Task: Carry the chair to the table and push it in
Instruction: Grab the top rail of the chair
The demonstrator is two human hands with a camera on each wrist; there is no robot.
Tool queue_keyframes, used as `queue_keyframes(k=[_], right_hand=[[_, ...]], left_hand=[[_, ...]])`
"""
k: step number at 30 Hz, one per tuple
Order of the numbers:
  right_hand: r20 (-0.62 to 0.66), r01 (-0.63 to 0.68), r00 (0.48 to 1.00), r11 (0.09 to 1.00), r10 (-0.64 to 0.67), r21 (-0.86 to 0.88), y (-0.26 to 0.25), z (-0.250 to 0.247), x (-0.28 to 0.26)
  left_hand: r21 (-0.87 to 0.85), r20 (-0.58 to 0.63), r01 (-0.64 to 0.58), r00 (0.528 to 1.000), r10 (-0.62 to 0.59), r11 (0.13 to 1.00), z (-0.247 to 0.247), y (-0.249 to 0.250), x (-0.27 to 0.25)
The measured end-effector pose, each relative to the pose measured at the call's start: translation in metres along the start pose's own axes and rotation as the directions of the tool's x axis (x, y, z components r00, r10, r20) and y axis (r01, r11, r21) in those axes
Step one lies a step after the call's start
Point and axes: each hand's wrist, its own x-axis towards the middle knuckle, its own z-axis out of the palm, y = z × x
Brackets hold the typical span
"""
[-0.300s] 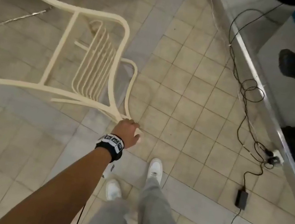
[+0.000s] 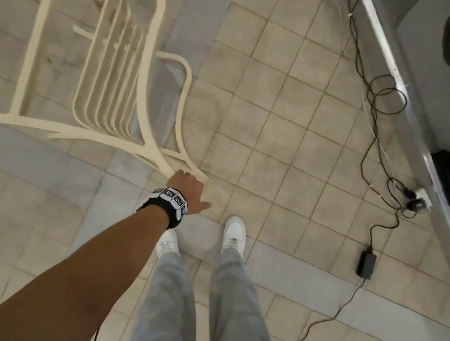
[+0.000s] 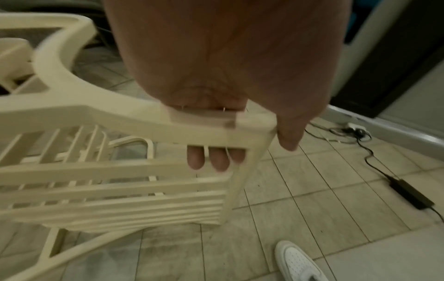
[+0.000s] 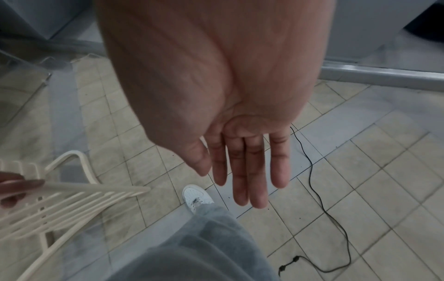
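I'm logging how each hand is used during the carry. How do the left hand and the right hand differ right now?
The left hand grips the top rail of the chair, fingers curled round it; the right hand holds nothing, fingers straight. The left hand reaches forward ahead of the shoes; the right hand hangs back by the person's side. The left hand bears the tilted chair; the right hand touches nothing. Both are bare.

Left hand [image 2: 185, 190] gripping (arm outstretched) — right hand [image 4: 240, 152] hanging slack.

head view looks down; wrist views share the floor [image 3: 312, 209].
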Motion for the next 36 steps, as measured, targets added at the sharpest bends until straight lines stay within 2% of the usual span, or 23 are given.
queue_keyframes(k=[2,7,12,14,20,23,25,26,30,33,36], right_hand=[[0.007,0.03,1.0,0.999,-0.03,-0.026,-0.005,0.002,-0.004],[0.066,0.132,0.99,0.989,-0.129,-0.058,-0.023,0.017,-0.005],[0.078,0.318,0.948,0.922,-0.309,-0.22,-0.087,0.02,-0.012],[0.055,0.422,0.905,0.871,-0.422,-0.252,-0.13,0.017,-0.014],[0.014,0.655,0.737,0.709,-0.676,-0.26,-0.282,0.025,-0.009],[-0.014,0.73,0.659,0.644,-0.752,-0.227,-0.35,0.044,0.001],[-0.032,0.759,0.61,0.595,-0.792,-0.265,-0.385,0.061,0.012],[-0.019,0.76,0.603,0.581,-0.798,-0.291,-0.398,0.068,0.016],[0.069,0.725,0.639,0.571,-0.766,-0.384,-0.424,0.087,0.029],[-0.006,0.763,0.599,0.573,-0.801,-0.3,-0.423,0.089,0.039],[-0.069,0.78,0.557,0.551,-0.827,-0.297,-0.419,0.086,0.04]], left_hand=[[0.01,-0.001,-0.024,1.0,0.024,1.0,0.0,0.0,0.001],[-0.028,-0.161,-0.028,0.987,0.024,0.999,-0.007,-0.014,-0.014],[-0.012,-0.308,-0.015,0.951,0.011,1.0,-0.036,-0.043,-0.053],[-0.026,-0.373,-0.005,0.928,-0.005,1.0,-0.05,-0.055,-0.07],[-0.056,-0.607,-0.006,0.794,-0.029,0.998,-0.085,-0.077,-0.112],[-0.075,-0.641,-0.012,0.766,-0.039,0.997,-0.09,-0.08,-0.125],[-0.105,-0.659,-0.034,0.751,-0.044,0.994,-0.09,-0.081,-0.131],[-0.119,-0.667,-0.047,0.744,-0.045,0.992,-0.09,-0.081,-0.134],[-0.139,-0.713,-0.086,0.7,-0.039,0.987,-0.095,-0.086,-0.148],[-0.165,-0.723,-0.104,0.689,-0.048,0.981,-0.102,-0.094,-0.156],[-0.178,-0.73,-0.122,0.682,-0.048,0.976,-0.109,-0.102,-0.165]])
